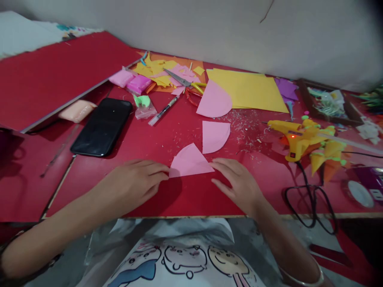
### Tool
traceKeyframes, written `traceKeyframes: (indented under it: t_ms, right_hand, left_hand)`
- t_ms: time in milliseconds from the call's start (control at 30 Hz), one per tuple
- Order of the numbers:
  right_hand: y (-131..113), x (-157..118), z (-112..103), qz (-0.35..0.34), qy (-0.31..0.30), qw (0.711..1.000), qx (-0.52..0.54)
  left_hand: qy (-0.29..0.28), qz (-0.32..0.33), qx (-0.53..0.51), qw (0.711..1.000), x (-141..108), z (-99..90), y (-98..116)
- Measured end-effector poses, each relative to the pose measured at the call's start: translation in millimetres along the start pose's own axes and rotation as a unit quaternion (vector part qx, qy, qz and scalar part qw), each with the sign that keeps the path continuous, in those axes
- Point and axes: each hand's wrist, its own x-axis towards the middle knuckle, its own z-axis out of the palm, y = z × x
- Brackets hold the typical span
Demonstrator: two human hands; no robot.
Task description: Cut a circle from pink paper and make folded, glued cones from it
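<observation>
A pink paper piece (191,161) with one curved edge and overlapping layers lies on the red tabletop in front of me. At its left corner the fingers of my left hand (140,179) are drawn together on the paper. My right hand (236,183) rests by the opposite corner, its fingertips touching the paper and its thumb spread apart. Just beyond lies a pink quarter-circle (216,136). Farther back, a larger pink rounded piece (214,100) partly covers the handles of the scissors (184,81).
Yellow sheets (251,89) and paper scraps (158,67) lie at the back. To the left are a black phone (102,127) and a pen (164,111). On the right, a yellow glue gun (295,137) shows a red light; its black cord (312,199) loops over the table edge.
</observation>
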Motion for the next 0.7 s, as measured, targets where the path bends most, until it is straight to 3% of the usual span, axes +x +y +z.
traceKeyframes:
  t_ms: [167, 300, 533, 633, 700]
  right_hand:
    - [-0.2, 28.1, -0.7, -0.041, -0.038, 0.998, 0.025]
    - [4.6, 37.5, 1.0, -0.09, -0.02, 0.995, -0.047]
    - [-1.3, 34.0, 4.1, -0.172, 0.07, 0.964, -0.188]
    - [-12.7, 29.4, -7.4, -0.17, 0.13, 0.966, -0.144]
    - [-18.1, 25.0, -16.5, -0.149, 0.171, 0.971, -0.071]
  left_hand:
    - [0.01, -0.026, 0.025, 0.999, 22.4, -2.9, 7.8]
    - [0.012, -0.03, 0.069, 0.997, 41.2, -3.7, 14.4]
    - [0.053, -0.022, 0.117, 0.992, 64.9, -0.1, 20.8]
    - [0.107, 0.004, 0.117, 0.987, 64.3, -3.4, 21.9]
    - [0.155, 0.021, 0.064, 0.986, 61.0, -6.6, 21.2]
